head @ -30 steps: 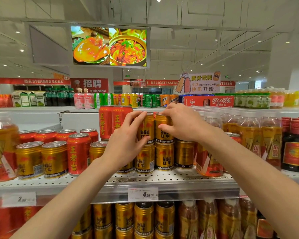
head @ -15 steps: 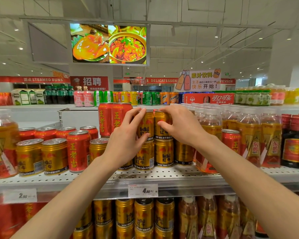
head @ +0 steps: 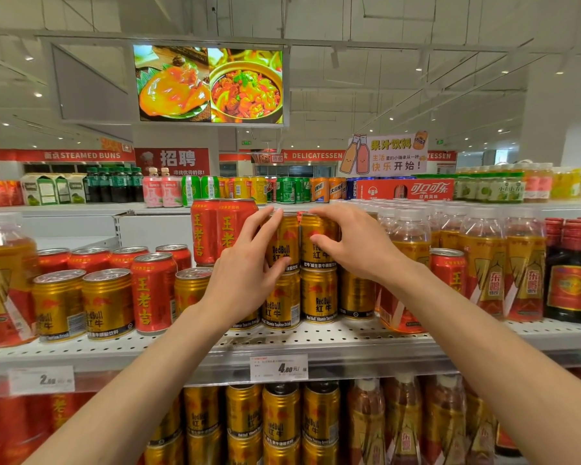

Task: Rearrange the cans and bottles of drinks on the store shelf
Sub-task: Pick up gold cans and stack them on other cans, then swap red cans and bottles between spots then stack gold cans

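Note:
Two gold Red Bull cans stand side by side as an upper tier on other gold cans on the white shelf (head: pixel 349 337). My left hand (head: pixel 245 273) holds the left upper gold can (head: pixel 287 243), fingers on its left side and thumb on its front. My right hand (head: pixel 353 243) grips the right upper gold can (head: pixel 316 245) from the right, fingers over its rim. Below them stand the lower gold cans (head: pixel 317 295). Two tall red cans (head: pixel 215 229) stand stacked just left of my left hand.
Red and gold cans (head: pixel 108 300) fill the shelf's left part, with an orange drink bottle (head: pixel 4 276) at the far left. Clear-capped bottles (head: pixel 483 263) and dark bottles (head: pixel 571 273) stand on the right. More cans sit on the shelf below (head: pixel 282 424). A price tag (head: pixel 278 367) hangs at the edge.
Both hands stay on the two upper gold cans. The fingers have shifted slightly on the cans, and the view has tilted a little.

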A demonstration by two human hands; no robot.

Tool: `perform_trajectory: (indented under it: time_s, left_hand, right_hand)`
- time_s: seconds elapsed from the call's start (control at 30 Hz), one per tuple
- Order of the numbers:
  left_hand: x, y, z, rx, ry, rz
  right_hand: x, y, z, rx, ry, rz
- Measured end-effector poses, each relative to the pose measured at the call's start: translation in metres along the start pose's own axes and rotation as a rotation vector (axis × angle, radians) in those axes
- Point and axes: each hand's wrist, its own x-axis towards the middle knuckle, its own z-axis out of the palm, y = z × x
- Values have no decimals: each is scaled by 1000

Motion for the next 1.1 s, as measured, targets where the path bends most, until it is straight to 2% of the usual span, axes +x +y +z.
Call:
perform_trajectory:
  time_s: [0.23, 0.5, 0.63, 0.8, 1.1]
  left_hand:
    - [-3, 4, -1, -38, 2, -13]
    - [-41, 11, -9, -243, 48, -125]
    - [-84, 16, -8, -349, 86, -182]
    - [-137, 23, 0, -570, 11, -357]
    - [-181, 54, 21, -587, -23, -515]
  right_hand:
    - [-5, -3, 2, -16, 31, 6]
    - [-57, -17, 3, 115, 141, 13]
    - [-104, -29, 14, 267, 143, 111]
    - [-160, -41, 36, 346, 114, 218]
    - [-220, -11, 40, 395, 68, 367]
